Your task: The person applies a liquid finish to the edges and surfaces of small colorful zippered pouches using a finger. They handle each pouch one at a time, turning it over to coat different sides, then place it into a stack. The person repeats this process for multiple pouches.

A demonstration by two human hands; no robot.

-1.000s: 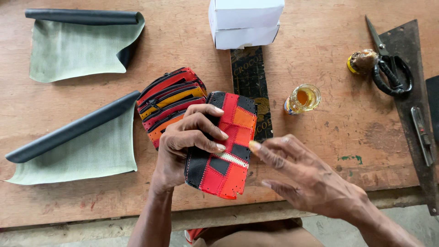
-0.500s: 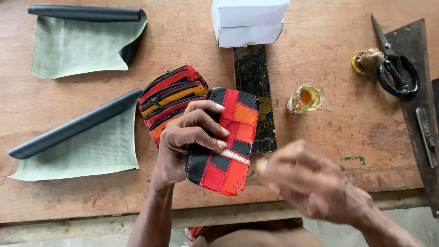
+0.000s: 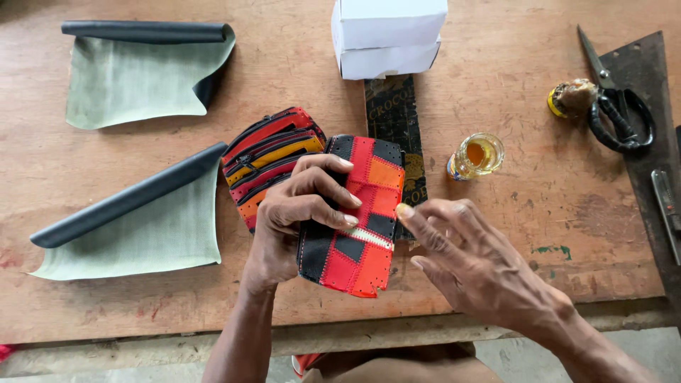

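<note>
Soft, even daylight, no glare. Faint shadows under the right hand (image 3: 482, 276); fingertips slightly motion-blurred. Rest sharp, w/ mild bowing at frame edges.

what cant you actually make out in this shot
All in the head view:
- Patchwork pouch: its left part is hidden under the left hand.
- Stacked pouches: lower ends covered by that hand.
- Dark strip: top under the white boxes, middle behind the pouch.
- Metal tool: cut off by the right edge.
- Right hand: grip empty.
</note>
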